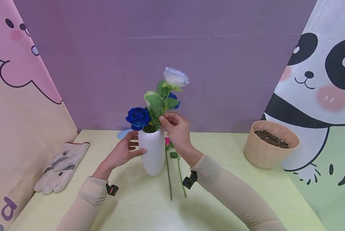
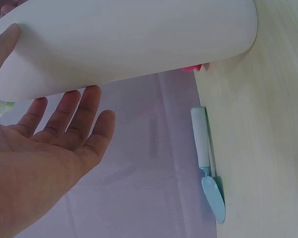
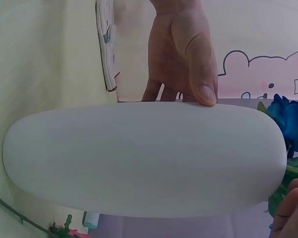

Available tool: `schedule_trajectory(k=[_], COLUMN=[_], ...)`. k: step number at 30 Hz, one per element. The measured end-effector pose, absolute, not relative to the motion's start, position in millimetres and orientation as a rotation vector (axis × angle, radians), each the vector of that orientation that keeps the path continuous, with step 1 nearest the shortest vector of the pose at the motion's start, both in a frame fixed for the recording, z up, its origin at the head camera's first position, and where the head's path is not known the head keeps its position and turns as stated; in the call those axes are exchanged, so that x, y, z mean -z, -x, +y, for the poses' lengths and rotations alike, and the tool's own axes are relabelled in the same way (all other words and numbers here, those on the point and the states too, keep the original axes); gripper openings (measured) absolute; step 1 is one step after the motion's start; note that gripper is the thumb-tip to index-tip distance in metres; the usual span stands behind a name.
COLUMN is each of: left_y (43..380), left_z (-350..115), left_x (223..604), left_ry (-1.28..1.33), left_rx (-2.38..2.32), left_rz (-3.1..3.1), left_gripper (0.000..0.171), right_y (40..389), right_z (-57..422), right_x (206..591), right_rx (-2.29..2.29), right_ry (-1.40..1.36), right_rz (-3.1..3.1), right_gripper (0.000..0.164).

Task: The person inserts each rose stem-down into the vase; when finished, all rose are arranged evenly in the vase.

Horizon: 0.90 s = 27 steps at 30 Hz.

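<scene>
A smooth white vase (image 1: pixel 152 155) stands upright on the table. My left hand (image 1: pixel 121 153) steadies it from the left, thumb on the near side and fingertips against the far side. Over the vase's mouth, my right hand (image 1: pixel 176 130) pinches the green stem of a white rose (image 1: pixel 175 77) between thumb and fingers. This bloom rises highest of the bunch. A blue rose (image 1: pixel 138 118) leans out over the left rim, and a second blue rose (image 1: pixel 175 100) shows partly behind leaves. Among the leaves is a pale bud (image 1: pixel 150 97). Lower stems are hidden inside the vase.
Right of the vase lie a pink rose (image 1: pixel 167 141) and another green stem (image 1: pixel 181 179). A light-blue trowel (image 2: pixel 213 198) lies behind the vase. Work gloves (image 1: pixel 62 166) rest at the left edge. A tan pot (image 1: pixel 262 155) of soil stands at the right.
</scene>
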<state>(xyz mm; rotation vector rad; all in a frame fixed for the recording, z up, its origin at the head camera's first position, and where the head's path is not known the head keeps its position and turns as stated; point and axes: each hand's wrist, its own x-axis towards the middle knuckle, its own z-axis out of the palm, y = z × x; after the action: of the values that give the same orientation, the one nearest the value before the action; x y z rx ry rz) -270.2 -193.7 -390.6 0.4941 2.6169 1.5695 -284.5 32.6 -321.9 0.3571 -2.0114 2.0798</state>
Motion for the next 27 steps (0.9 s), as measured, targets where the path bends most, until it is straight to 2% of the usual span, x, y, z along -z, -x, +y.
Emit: schedule_trajectory(k=[13,27], left_y=[271,271], left_z=[-194,-193], left_x=[391,390], left_ry=[-0.500,-0.516], left_rx=[-1.554,-1.567], left_rz=[2.633,2.628], left_gripper=[0.085,0.084], right_y=[291,290], right_z=[32,30], right_x=[332,332], right_rx=[-1.923,-1.929], right_ry=[-0.370,-0.368], right_rz=[-2.226,-2.180], right_gripper=[0.019,0.025])
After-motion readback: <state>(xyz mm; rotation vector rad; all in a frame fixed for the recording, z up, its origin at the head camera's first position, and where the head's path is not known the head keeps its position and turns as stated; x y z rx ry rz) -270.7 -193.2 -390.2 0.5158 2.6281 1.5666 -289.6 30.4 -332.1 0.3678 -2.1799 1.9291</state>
